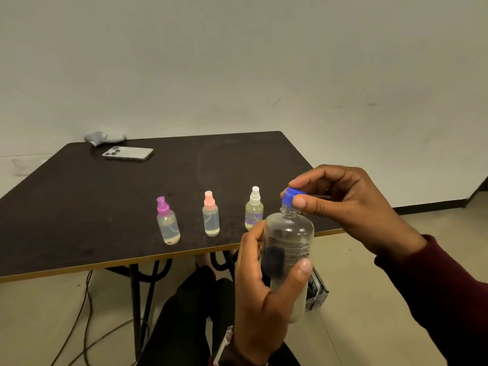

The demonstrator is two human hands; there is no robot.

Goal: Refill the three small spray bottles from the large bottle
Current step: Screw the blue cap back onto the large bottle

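Note:
My left hand point(260, 291) grips the large clear bottle point(289, 241) upright, in front of the table's near edge. My right hand point(340, 204) pinches its blue cap point(290, 196) between thumb and fingers at the bottle's neck. Three small spray bottles stand in a row on the dark table point(105, 212): one with a purple top point(167, 221) at the left, one with a pink top point(210, 215) in the middle, one with a white top point(254, 208) at the right, just behind the large bottle. All three have their spray tops on and hold some clear liquid.
A phone point(128, 153) lies face down at the table's far left, with a grey crumpled cloth point(104, 138) behind it. Cables point(84, 313) run over the floor under the table. A small box point(317, 291) sits on the floor behind the large bottle. My legs are below.

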